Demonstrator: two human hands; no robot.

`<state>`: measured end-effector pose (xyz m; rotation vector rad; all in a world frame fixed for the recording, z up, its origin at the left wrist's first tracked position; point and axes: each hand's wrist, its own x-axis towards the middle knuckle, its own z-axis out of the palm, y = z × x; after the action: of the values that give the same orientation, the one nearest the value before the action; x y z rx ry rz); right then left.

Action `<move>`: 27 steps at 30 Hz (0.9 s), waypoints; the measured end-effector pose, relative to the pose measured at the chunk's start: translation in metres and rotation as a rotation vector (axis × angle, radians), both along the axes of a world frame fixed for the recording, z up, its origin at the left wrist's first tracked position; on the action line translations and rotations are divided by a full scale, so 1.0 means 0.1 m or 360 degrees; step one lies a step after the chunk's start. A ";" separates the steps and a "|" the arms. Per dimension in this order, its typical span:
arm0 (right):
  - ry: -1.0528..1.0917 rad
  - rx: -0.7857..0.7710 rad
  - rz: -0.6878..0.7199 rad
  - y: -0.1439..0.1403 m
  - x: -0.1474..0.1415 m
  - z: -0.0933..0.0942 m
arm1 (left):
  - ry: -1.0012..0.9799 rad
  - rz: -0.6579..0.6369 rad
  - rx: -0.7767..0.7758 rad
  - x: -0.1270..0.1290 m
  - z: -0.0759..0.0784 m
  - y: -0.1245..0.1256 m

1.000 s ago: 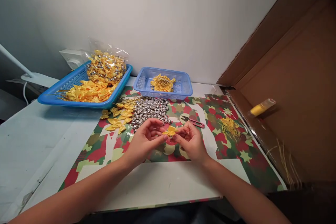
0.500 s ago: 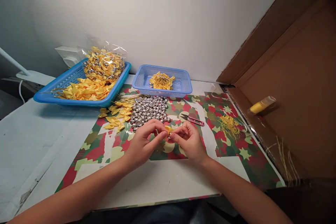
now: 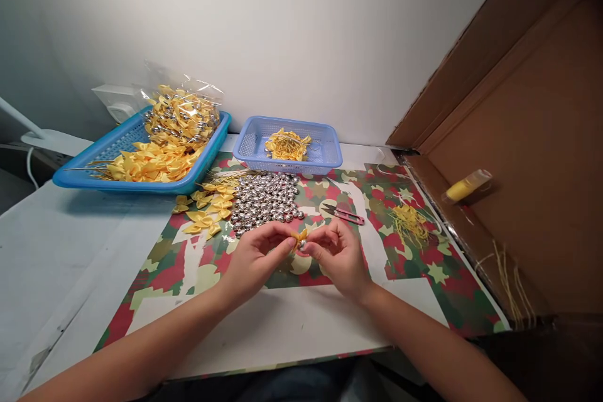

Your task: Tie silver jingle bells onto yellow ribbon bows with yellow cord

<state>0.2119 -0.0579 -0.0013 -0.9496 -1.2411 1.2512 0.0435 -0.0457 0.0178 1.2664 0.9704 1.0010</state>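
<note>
Between my two hands, over the patterned sheet, is a yellow ribbon bow [image 3: 300,236] with a silver bell [image 3: 302,244] at its front. My left hand [image 3: 264,257] pinches the bow's left side between thumb and fingers. From the other side, my right hand [image 3: 340,257] is closed with its thumb and fingertips at the bow and bell. Just beyond my left hand lies a heap of silver bells [image 3: 266,198], with loose yellow bows [image 3: 205,221] to its left. Thread snips [image 3: 343,213] with a pink handle lie beyond my right hand.
A large blue basket [image 3: 117,186] at back left holds yellow bows and a clear bag [image 3: 183,113] of bows with bells. A smaller blue basket [image 3: 325,166] holds more. Yellow thread scraps [image 3: 409,223] lie right, near a cardboard wall [image 3: 527,138] with a yellow thread spool [image 3: 468,186].
The bow has turned between my fingers, so its loops and the silver bell now show. My hands stay nearly in place; the whole view has shifted slightly.
</note>
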 end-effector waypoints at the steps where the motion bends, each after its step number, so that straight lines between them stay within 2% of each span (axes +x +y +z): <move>1: -0.0008 0.0065 0.0018 -0.01 0.00 0.01 | -0.0060 0.0004 -0.0089 0.00 -0.01 0.00; 5: -0.0083 0.0317 -0.0007 -0.02 -0.01 0.05 | -0.0410 0.0058 -0.0472 0.03 -0.06 0.01; 7: -0.0094 0.0316 -0.0065 -0.01 -0.02 0.06 | -0.0571 0.0088 -0.0609 0.04 -0.07 0.02; 9: -0.0025 0.0227 -0.0029 0.00 -0.04 0.06 | -0.0635 0.0058 -0.0678 0.05 -0.08 0.02; 13: 0.0102 0.0034 0.0028 0.02 -0.06 0.04 | -0.0505 -0.0021 -0.0590 0.06 -0.10 0.00; 21: 0.0161 -0.0286 -0.0080 0.06 -0.04 0.10 | -0.0110 0.0115 -0.0192 0.05 -0.04 -0.06; 27: 0.0167 -0.0387 -0.0184 0.08 -0.04 0.12 | -0.0013 0.0114 -0.0270 0.04 -0.06 -0.05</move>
<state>0.2080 -0.0494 0.0105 -1.0994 -0.9534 1.3625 0.0476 -0.0510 0.0116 1.0928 1.0774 0.9569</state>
